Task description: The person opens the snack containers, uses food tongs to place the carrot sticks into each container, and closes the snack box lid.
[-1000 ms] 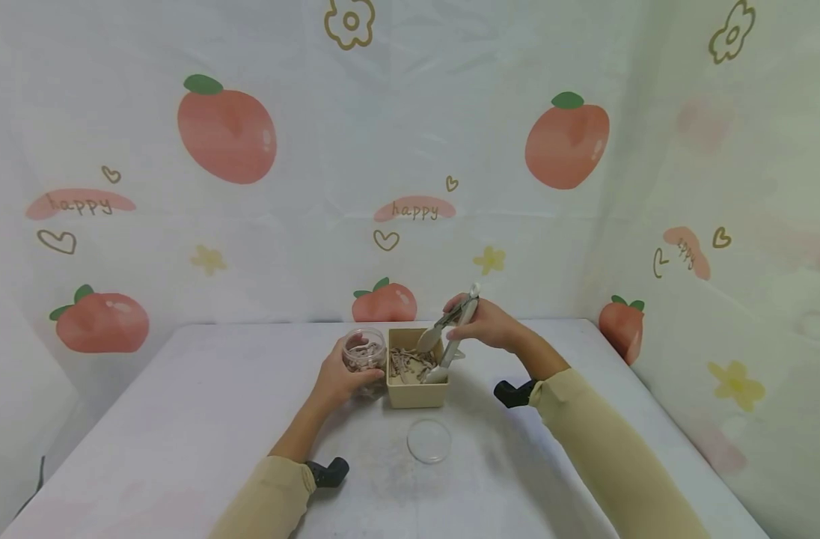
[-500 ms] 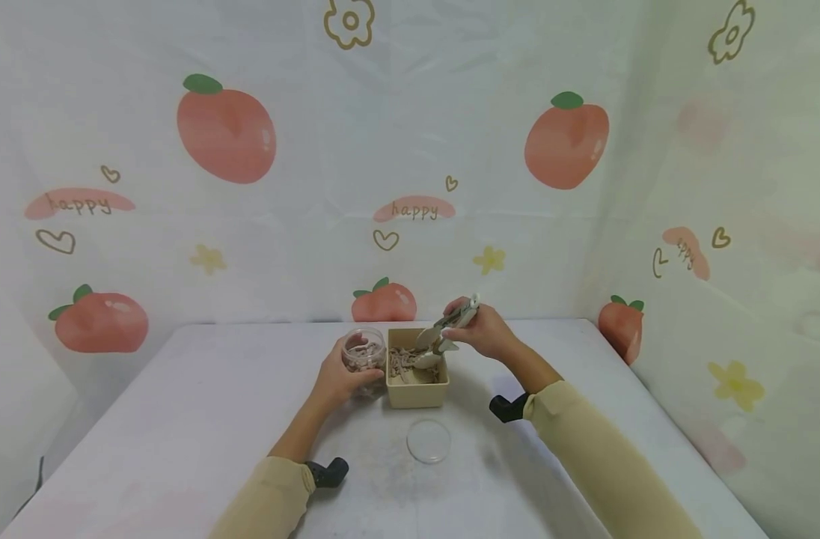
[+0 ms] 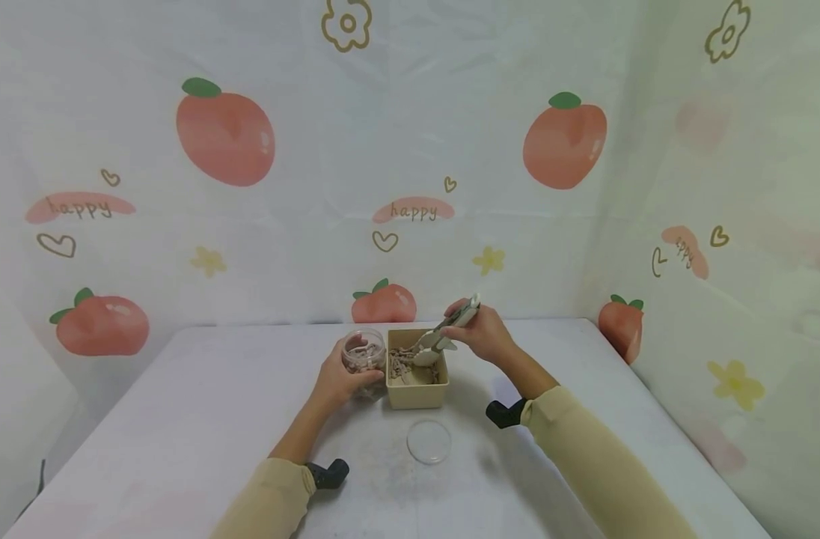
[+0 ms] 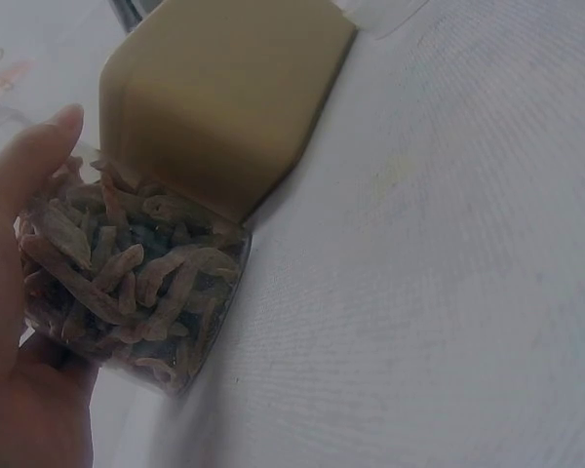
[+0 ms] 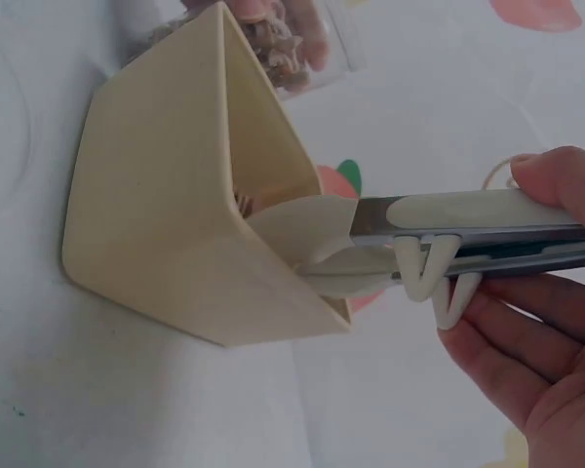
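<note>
My left hand (image 3: pixel 336 376) grips a clear jar (image 3: pixel 365 352) on the table, its thumb around the near side. Brown, strip-like dried pieces (image 4: pixel 136 273) fill much of the jar in the left wrist view. Touching or almost touching the jar's right side is a beige rectangular box (image 3: pixel 417 397), with more such pieces (image 3: pixel 402 364) inside. My right hand (image 3: pixel 480 329) holds a pair of tongs (image 5: pixel 468 219) with pale grips, tilted down into the box. The tong heads are inside, close together; the right wrist view hides whether they pinch a piece.
A clear round lid (image 3: pixel 429 442) lies flat on the white table (image 3: pixel 215 434) in front of the box. A printed white backdrop (image 3: pixel 302 224) rises behind the table, and another stands along its right side.
The tongs' spread arms have come together inside the box as my right hand squeezed them. My left hand and the jar have stayed in place.
</note>
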`<state>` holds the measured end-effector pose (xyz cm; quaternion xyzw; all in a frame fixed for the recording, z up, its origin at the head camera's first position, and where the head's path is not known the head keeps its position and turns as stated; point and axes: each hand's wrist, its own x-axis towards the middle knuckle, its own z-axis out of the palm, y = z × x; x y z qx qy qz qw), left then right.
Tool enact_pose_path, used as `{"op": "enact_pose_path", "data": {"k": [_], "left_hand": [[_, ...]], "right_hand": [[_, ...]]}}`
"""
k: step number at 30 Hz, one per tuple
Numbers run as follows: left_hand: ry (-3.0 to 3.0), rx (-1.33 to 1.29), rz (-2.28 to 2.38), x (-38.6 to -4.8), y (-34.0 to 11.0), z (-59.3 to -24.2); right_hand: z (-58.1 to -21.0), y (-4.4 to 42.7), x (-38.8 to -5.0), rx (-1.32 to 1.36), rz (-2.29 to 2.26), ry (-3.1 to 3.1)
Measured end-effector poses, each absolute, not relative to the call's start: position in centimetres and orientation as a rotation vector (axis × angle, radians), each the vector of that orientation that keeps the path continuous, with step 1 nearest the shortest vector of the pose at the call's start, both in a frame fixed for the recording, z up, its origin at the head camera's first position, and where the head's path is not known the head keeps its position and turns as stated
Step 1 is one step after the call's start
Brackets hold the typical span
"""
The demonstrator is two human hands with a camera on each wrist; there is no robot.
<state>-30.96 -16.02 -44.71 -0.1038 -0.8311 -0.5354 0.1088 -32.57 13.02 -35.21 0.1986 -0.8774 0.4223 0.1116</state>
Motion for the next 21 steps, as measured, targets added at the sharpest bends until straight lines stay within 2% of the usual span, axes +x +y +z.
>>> {"op": "enact_pose_path", "data": {"k": [8,21], "left_hand": [[-2.449,-0.29,-1.576,-31.0,-16.0,-44.9],[-2.424,-0.319,-1.606,-30.9,-16.0,-44.9]], "right_hand": [[-35.2,12.5,-32.5,0.586,1.366,-2.458],[-37.9,11.9,-33.2,0.534,1.661,-2.334]]}}
